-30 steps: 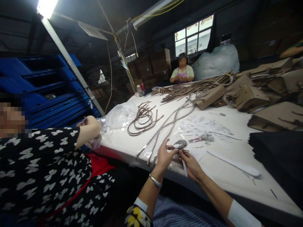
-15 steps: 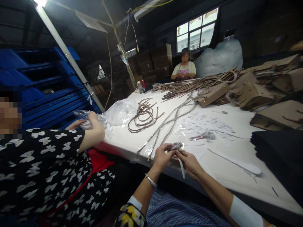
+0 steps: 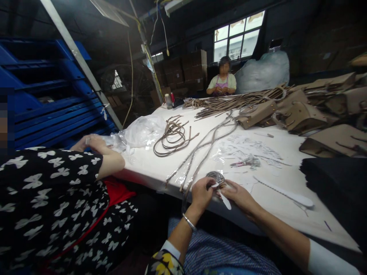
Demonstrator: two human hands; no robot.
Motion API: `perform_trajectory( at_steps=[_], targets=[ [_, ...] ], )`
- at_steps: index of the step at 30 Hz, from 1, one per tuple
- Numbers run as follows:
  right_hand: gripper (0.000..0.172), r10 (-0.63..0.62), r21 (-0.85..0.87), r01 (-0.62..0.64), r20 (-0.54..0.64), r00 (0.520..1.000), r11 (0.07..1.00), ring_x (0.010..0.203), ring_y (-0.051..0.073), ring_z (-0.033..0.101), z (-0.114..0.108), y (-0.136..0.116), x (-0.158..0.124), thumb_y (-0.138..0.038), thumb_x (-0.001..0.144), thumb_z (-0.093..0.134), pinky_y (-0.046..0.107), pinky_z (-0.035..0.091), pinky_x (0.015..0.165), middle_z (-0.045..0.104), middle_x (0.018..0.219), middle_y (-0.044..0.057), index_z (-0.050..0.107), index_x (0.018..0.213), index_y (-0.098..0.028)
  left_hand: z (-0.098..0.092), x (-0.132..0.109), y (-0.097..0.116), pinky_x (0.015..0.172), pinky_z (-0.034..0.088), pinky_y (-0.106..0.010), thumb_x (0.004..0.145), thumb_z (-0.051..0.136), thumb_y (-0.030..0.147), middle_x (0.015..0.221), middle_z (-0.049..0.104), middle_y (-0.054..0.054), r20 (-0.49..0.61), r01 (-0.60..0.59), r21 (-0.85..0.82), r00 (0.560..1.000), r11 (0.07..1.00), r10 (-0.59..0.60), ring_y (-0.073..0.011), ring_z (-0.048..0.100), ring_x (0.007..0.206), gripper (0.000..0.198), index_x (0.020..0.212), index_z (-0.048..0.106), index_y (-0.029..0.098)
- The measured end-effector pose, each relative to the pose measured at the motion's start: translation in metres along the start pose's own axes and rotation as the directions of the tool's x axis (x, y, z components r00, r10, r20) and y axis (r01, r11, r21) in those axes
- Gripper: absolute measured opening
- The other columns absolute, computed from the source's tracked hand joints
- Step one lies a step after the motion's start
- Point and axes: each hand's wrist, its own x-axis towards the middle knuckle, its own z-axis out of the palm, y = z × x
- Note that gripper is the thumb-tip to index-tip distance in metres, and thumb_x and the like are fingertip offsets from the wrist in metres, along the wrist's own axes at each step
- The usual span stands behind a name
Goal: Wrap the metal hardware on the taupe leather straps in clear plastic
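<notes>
Left hand (image 3: 201, 194) curled nearly closed, thumb and fingers on a small plastic-wrapped bundle (image 3: 215, 176), grey-brown inside; right hand (image 3: 239, 195) opposite, fingers bent, thumb and fingertips drawn together at the near side of the same bundle, exact grip too small to tell; bundle held up between the two hands, over the near table edge; white strip (image 3: 225, 201) hanging below the fingers; silver bangle (image 3: 189, 222) on left wrist; co-worker (image 3: 63, 198) seated close by on the left, black top with pale bow print, arms reaching to clear plastic; white-topped table (image 3: 146, 168) ahead; on it, right of the hands, a white strip with a dark braided line (image 3: 299, 199); black sheet (image 3: 329, 187) at the right edge; just beyond the hands, red-handled tool (image 3: 241, 163), blurred, near scattered pale scraps; long wrapped straps (image 3: 211, 140) crossing mid-table; loose brown straps (image 3: 163, 154) looped left of these; taupe bags (image 3: 306, 114) heaped far right, beside a long strap pile (image 3: 237, 104); second co-worker (image 3: 221, 84) across the table, hands together; window (image 3: 237, 40) behind
</notes>
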Motion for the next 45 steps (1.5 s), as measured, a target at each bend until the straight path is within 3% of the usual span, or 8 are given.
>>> perform_trajectory(
  at_steps=[2,4,9,14,18,22,30,45],
  targets=[
    [0.069,-0.066,-0.081,0.058,-0.1,0.993,0.995,0.083,0.03,0.073,-0.004,0.003,-0.005,-0.024,0.059,0.083,0.04,0.057,0.076,0.078,0.094,0.008,0.059,0.124,-0.023,0.001,0.0,-0.001,0.081,0.048,-0.028,0.073,0.062,0.004,0.094,0.074,-0.001,0.009,-0.005,0.017,1.0,1.0,0.005,-0.0185,0.066,0.088,0.028,0.092,0.07,0.023],
    [0.074,-0.178,-0.216,0.144,-0.146,0.973,0.966,0.084,0.029,0.073,-0.008,0.005,-0.01,-0.028,0.061,0.082,0.04,0.057,0.079,0.075,0.106,0.009,0.055,0.13,-0.024,0.002,0.0,-0.002,0.081,0.048,-0.028,0.073,0.062,0.004,0.096,0.074,-0.002,0.016,-0.008,0.033,1.0,0.999,0.008,-0.019,0.065,0.089,0.03,0.094,0.07,0.023],
    [0.035,-0.292,-0.428,0.28,0.039,0.956,0.859,0.102,0.028,0.069,-0.015,0.005,-0.012,-0.036,0.079,0.065,0.04,0.051,0.095,0.074,0.112,0.006,0.072,0.11,-0.023,0.003,0.002,-0.003,0.079,0.048,-0.027,0.075,0.064,0.007,0.095,0.073,0.0,0.031,-0.016,0.064,0.999,0.998,0.014,-0.0184,0.066,0.088,0.026,0.094,0.069,0.024],
    [0.03,-0.344,-0.481,0.394,0.193,0.919,0.783,0.105,0.025,0.067,-0.02,-0.001,-0.002,-0.036,0.081,0.061,0.039,0.047,0.1,0.074,0.112,0.002,0.075,0.106,-0.027,0.002,0.003,-0.002,0.077,0.048,-0.026,0.074,0.065,0.007,0.093,0.073,0.002,0.032,-0.018,0.099,0.999,0.995,0.015,-0.017,0.066,0.086,0.026,0.093,0.069,0.025],
    [0.021,-0.331,-0.52,0.356,0.145,0.932,0.776,0.065,0.019,0.067,-0.018,-0.003,0.008,-0.037,0.078,0.062,0.03,0.054,0.068,0.076,0.078,0.001,0.077,0.087,-0.025,0.002,0.002,-0.001,0.076,0.049,-0.024,0.075,0.064,0.007,0.093,0.074,0.002,0.024,-0.016,0.123,1.0,0.992,0.014,-0.0155,0.067,0.085,0.025,0.092,0.069,0.025],
    [0.034,-0.245,-0.46,0.286,0.147,0.958,0.841,0.039,0.011,0.049,-0.013,0.0,0.019,-0.049,0.085,0.055,0.022,0.038,0.04,0.067,0.055,0.0,0.071,0.085,-0.019,0.001,0.002,0.003,0.073,0.049,-0.025,0.079,0.067,0.019,0.09,0.074,0.002,0.014,-0.014,0.145,1.0,0.989,0.013,-0.0159,0.067,0.082,0.015,0.093,0.07,0.025],
    [0.042,-0.204,-0.355,0.238,0.133,0.97,0.904,0.063,0.016,0.065,-0.006,0.004,0.03,-0.056,0.081,0.059,0.025,0.051,0.058,0.073,0.078,0.006,0.067,0.091,-0.016,-0.004,0.003,-0.003,0.079,0.051,-0.026,0.088,0.06,0.027,0.096,0.076,0.0,0.012,-0.028,0.115,1.0,0.993,0.027,-0.0184,0.07,0.089,0.017,0.098,0.073,0.027],
    [0.043,-0.181,-0.583,0.19,0.076,0.981,0.79,0.041,0.012,0.051,0.004,-0.003,0.027,-0.055,0.082,0.056,0.022,0.036,0.044,0.06,0.045,-0.001,0.066,0.063,-0.018,-0.007,0.0,-0.001,0.087,0.054,-0.025,0.088,0.061,0.024,0.1,0.077,0.0,-0.039,-0.009,-0.073,0.999,0.997,0.006,-0.0171,0.071,0.094,0.018,0.1,0.075,0.025]
  ],
)
